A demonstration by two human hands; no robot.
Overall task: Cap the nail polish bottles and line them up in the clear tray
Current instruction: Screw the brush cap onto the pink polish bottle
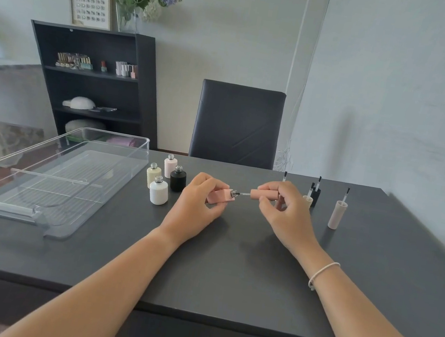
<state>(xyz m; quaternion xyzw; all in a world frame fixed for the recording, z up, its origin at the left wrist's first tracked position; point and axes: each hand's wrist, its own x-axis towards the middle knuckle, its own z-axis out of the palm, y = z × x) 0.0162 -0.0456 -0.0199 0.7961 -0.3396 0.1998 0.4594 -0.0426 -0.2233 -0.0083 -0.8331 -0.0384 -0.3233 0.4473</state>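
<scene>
left hand (196, 202) fingers gripping matte pink bottle (218, 196), right hand (287, 211) pinching cylindrical pink brush cap (263, 195)

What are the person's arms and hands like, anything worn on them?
Both forearms are bare, with no sleeves in view. The right wrist wears a thin pale band. No rings or gloves show on the left hand or right hand.

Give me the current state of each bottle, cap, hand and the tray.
Pink bottle: uncapped, tilted sideways, gripped by left hand.
Pink cap: off, brush entering the bottle neck, held by right hand.
White bottle: upright, uncapped.
Cream bottle: upright, uncapped.
Pale pink bottle: upright, uncapped.
Black bottle: upright, uncapped.
Beige cap: standing, brush up.
Black cap: standing, brush up.
Clear tray: holds no bottles.
</scene>
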